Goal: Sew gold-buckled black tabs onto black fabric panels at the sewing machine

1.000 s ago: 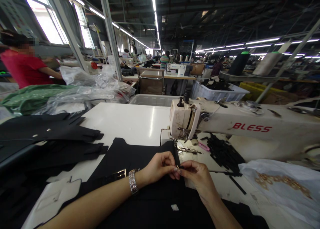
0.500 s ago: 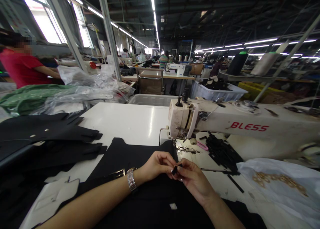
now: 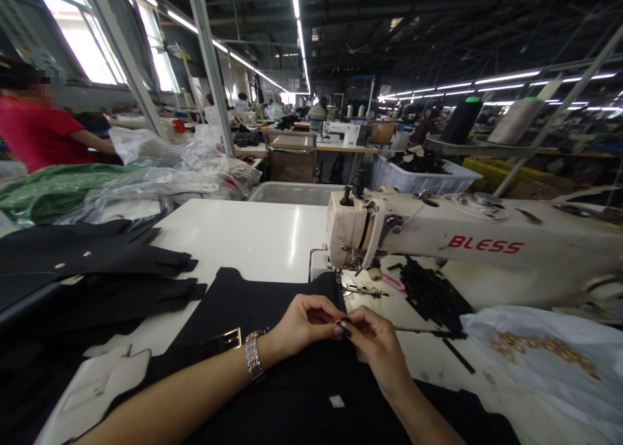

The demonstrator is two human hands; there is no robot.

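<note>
Pinched between thumb and fingers of my left hand [image 3: 307, 323] is a small black fabric strip [image 3: 345, 320], mostly hidden by the fingertips. My right hand [image 3: 382, 344] grips the same strip from the other side, the two hands meeting at the fingertips. A glint of gold shows at the pinch, too small to make out. Beneath both hands lies a large black fabric piece [image 3: 277, 302], with a small white patch [image 3: 336, 401] on it. Near my left wrist is a black strap with a gold buckle [image 3: 234, 338].
A white sewing machine [image 3: 428, 228] stands just beyond my right hand. Black strips [image 3: 433, 296] are heaped on its bed near a pink loop [image 3: 392, 281]. A plastic bag [image 3: 530, 322] holds gold rings. Black pieces [image 3: 97, 250] are stacked left; a co-worker in red [image 3: 43, 130] sits beyond.
My fingers have closed further over the black strip, so less of it shows. The right hand has turned slightly; the left has barely moved.
</note>
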